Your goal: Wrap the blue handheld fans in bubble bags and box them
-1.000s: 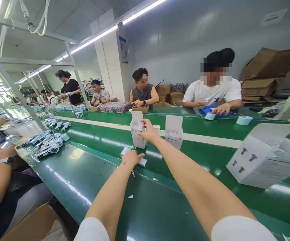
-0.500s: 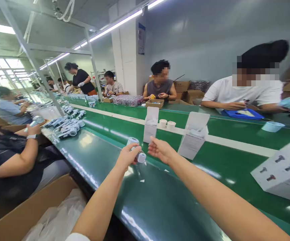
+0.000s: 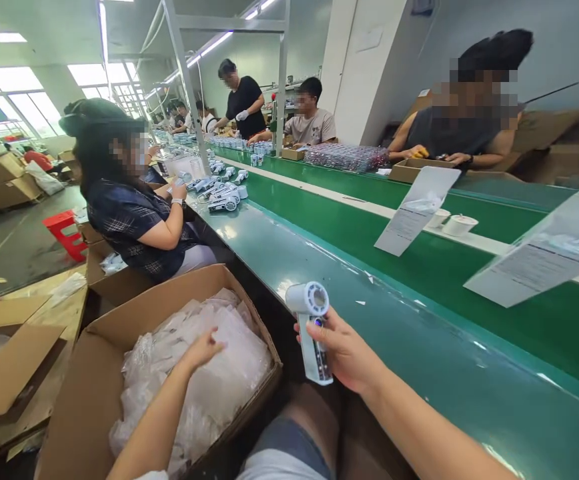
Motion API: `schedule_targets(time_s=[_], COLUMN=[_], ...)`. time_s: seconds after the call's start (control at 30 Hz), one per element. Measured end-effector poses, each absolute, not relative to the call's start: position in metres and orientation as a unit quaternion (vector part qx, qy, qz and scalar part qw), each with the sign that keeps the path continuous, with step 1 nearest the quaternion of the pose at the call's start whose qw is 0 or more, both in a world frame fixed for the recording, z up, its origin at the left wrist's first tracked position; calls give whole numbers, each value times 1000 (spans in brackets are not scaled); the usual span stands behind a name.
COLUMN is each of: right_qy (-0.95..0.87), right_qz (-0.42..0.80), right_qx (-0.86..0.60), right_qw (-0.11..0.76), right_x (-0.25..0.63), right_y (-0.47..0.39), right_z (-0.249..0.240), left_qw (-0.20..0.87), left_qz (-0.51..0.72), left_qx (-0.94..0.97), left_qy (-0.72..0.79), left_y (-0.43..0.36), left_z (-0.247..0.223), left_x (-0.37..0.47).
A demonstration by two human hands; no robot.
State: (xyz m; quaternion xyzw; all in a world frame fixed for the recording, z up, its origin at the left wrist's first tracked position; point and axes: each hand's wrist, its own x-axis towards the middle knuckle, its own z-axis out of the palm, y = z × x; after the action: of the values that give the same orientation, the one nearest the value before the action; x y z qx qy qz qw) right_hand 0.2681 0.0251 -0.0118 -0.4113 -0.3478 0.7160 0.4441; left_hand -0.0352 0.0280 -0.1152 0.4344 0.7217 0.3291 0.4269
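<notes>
My right hand [image 3: 352,350] is closed around the handle of a light-blue handheld fan [image 3: 307,300]. The fan stands nearly upright at the bench edge, its round head at the top and a dark panel with a small lit spot on the handle. To the left, my left hand [image 3: 203,348] reaches over a cardboard box [image 3: 97,373] full of clear plastic bags [image 3: 234,333]. Its thumb and forefinger are apart, and no held item shows; the other fingers are partly hidden. Whether this hand touches the bags is hard to tell.
Several more fans [image 3: 224,197] lie piled farther up the green bench [image 3: 394,373]. Open white boxes [image 3: 412,213] and small white tubs [image 3: 459,225] are on the belt at right. A co-worker [image 3: 134,207] sits at left; others work across the belt. Opened cartons [image 3: 14,360] lie at far left.
The fan has passed from my left hand to my right and come toward me. My left hand has moved over the bag box. The view has turned left.
</notes>
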Motion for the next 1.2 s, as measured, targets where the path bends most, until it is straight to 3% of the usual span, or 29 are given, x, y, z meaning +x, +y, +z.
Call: schedule_targets(time_s=[0.1, 0.3, 0.53, 0.73, 0.9, 1.0, 1.2], right_qy=[-372, -373, -329, -137, -113, -138, -129], right_qz=[713, 699, 714, 809, 848, 848, 769], right_qx=[-398, -404, -408, -374, -303, -263, -271], right_qw=[441, 457, 463, 433, 420, 439, 564], right_x=[244, 219, 220, 223, 243, 253, 272], right_y=[7, -10, -15, -19, -36, -48, -46], right_z=[-33, -61, -66, -62, -48, -35, -10], left_qw=[471, 416, 415, 410, 342, 270, 29], left_qz=[149, 174, 168, 435, 566, 548, 539], left_qx=[476, 581, 643, 545, 516, 632, 772], left_qy=[727, 678, 621, 588, 545, 477, 334], left_y=[-4, -14, 11, 10, 7, -8, -9], left_z=[-174, -209, -156, -73, -50, -54, -50], left_x=[-51, -23, -38, -25, 26, 57, 98])
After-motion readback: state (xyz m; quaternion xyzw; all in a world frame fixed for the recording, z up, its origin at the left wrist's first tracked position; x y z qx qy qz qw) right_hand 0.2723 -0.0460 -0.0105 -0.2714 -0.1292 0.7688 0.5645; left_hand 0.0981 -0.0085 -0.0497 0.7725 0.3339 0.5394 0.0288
